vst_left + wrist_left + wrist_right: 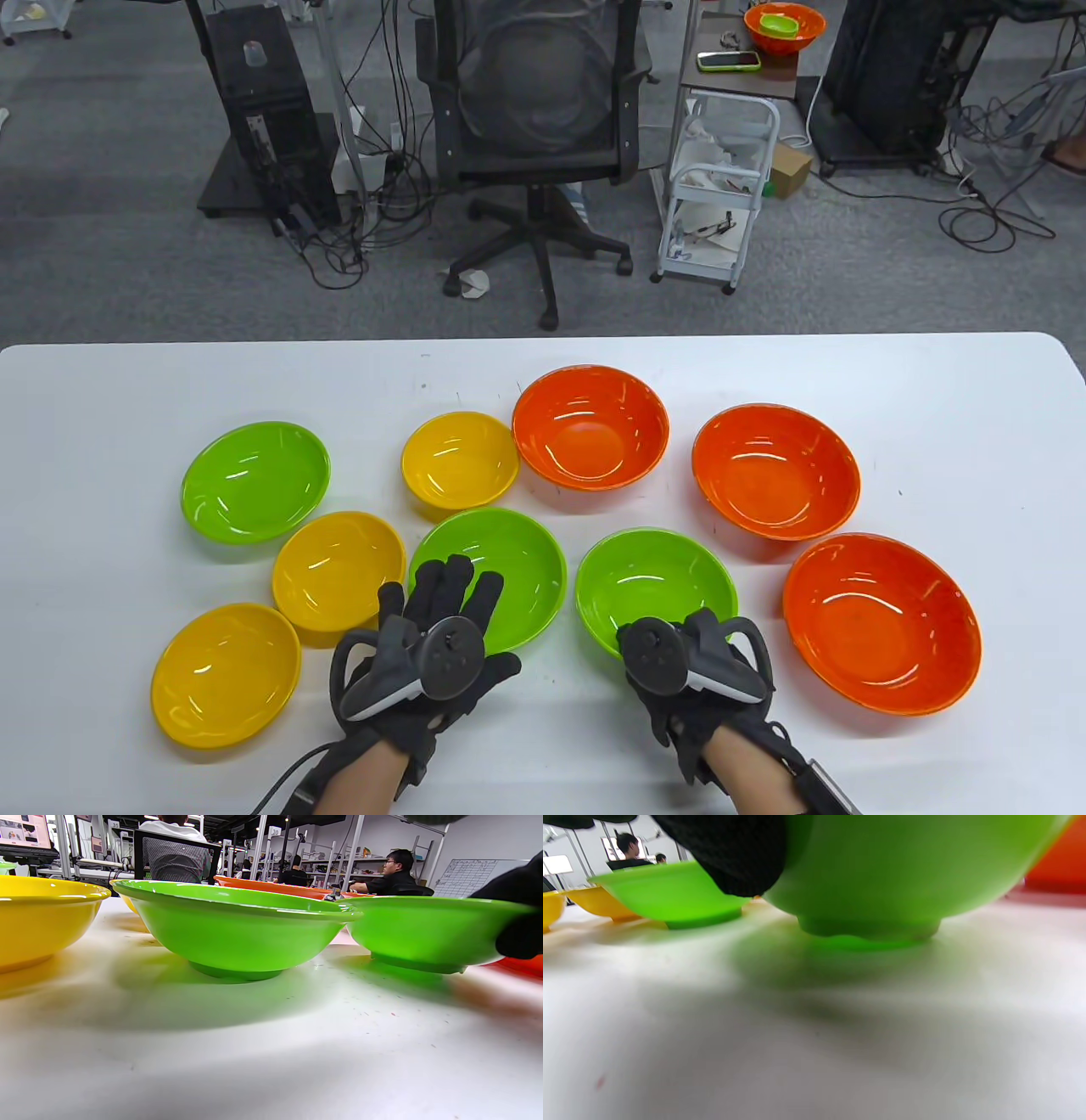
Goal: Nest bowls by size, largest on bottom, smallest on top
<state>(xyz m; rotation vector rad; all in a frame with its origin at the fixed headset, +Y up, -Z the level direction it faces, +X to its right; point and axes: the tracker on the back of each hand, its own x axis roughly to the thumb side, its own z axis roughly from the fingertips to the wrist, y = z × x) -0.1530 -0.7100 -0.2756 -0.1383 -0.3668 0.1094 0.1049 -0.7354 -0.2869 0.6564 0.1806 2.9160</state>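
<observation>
right hand (691, 671) grip on green bowl (655, 587) hidden by tracker

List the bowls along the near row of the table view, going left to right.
Yellow bowl nearest the left corner → second yellow bowl → green bowl under the left hand's fingers → green bowl at the right hand → large orange bowl.

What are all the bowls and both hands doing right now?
Orange bowls: three, upright, separate, unstacked.
Yellow bowls: three, upright, unstacked.
Far-left green bowl: upright, untouched.
Middle green bowl: upright, under the left hand's fingers.
Right green bowl: upright, right hand at its near rim.
Left hand: fingers spread.
Right hand: fingers hidden.
</observation>
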